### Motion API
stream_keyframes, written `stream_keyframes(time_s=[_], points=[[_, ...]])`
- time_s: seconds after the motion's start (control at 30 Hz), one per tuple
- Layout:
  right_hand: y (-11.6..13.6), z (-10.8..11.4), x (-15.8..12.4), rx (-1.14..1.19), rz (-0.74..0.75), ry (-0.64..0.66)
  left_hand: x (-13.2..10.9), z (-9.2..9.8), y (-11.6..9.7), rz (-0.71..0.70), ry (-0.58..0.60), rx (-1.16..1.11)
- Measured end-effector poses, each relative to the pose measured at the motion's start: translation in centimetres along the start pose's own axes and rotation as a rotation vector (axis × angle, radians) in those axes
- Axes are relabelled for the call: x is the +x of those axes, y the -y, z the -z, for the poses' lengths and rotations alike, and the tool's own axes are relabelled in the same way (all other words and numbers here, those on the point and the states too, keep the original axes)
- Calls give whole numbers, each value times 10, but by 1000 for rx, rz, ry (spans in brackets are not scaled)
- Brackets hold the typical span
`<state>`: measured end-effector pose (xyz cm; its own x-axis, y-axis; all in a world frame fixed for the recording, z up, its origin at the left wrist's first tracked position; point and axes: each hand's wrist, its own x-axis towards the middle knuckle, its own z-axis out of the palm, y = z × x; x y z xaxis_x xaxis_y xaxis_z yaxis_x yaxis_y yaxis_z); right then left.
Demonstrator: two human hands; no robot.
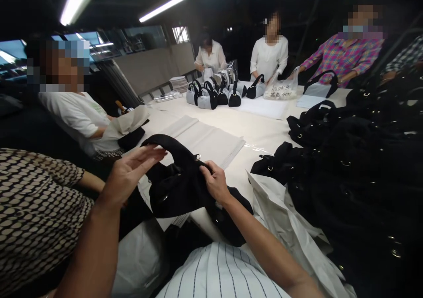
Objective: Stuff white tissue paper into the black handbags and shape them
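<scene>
A black fabric handbag (180,188) hangs between my hands over the near edge of the table, its wide handle arching up at the top. My left hand (134,168) is at the far left of that handle, fingers stretched out along its underside and the thumb apart. With thumb and fingers closed, my right hand (215,181) pinches the bag near the base of the handle, close to a small metal ring (197,157). Below my right forearm lies more black fabric (231,218), partly hidden.
Stacked pale paper sheets (201,135) lie on the white table (264,132). A large heap of black bags (350,165) fills the right side, with crumpled paper (284,214) beside it. Finished-looking grey-black bags (208,96) stand farther back. Several people work around the table.
</scene>
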<state>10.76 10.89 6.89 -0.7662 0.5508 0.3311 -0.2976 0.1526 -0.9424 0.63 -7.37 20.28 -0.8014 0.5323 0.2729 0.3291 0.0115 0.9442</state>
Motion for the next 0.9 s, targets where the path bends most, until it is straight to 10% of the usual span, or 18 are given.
stream_keyframes(time_s=[0.2, 0.67, 0.9], points=[[-3, 18, 6, 298, -167, -14, -21, 50, 48, 15, -336, 123], [-9, 11, 13, 455, -278, 30, -13, 4, 48, 259, 69, 407], [-17, 31, 26, 115, -226, -65, 15, 28, 87, 248, -240, 508]])
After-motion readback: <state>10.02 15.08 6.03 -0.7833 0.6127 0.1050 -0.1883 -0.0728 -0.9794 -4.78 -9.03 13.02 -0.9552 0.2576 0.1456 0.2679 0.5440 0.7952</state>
